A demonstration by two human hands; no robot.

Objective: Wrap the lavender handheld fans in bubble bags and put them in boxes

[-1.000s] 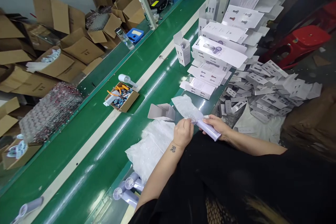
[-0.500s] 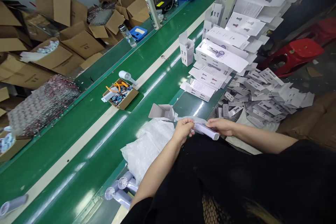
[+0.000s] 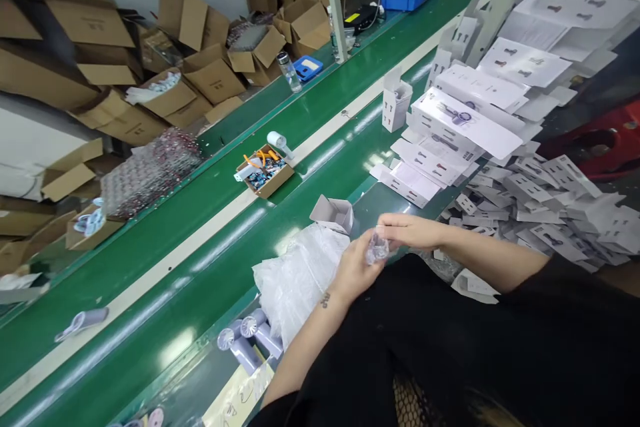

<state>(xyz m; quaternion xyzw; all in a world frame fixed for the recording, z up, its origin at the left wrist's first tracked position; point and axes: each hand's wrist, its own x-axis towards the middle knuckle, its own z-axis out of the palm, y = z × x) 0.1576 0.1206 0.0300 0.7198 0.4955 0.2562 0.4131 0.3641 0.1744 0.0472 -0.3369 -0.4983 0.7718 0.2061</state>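
Note:
Between my hands is a lavender handheld fan (image 3: 377, 250) in clear plastic wrap, seen almost end-on. My left hand (image 3: 356, 265) is closed round its side. My right hand (image 3: 411, 230) grips its upper edge, fingers bent over the plastic; some fingertips are hidden. Just beyond them an open white carton (image 3: 334, 215) lies on the bench. A heap of clear plastic bags (image 3: 300, 273) lies left of my left hand. Several lavender fans (image 3: 246, 350) rest beside my left forearm.
Stacked, printed white cartons (image 3: 455, 120) stand at the right, with more piled below. Across the green conveyor (image 3: 215, 180) sits a small cardboard box (image 3: 270, 180) of parts with orange-handled pliers. One lavender fan (image 3: 90, 320) lies on the belt's pale strip. Brown cartons line the far side.
The fan has turned from lying lengthwise to pointing end-on, with plastic now around it. My hands have come closer together. The whole view has shifted, so the surroundings appear further right.

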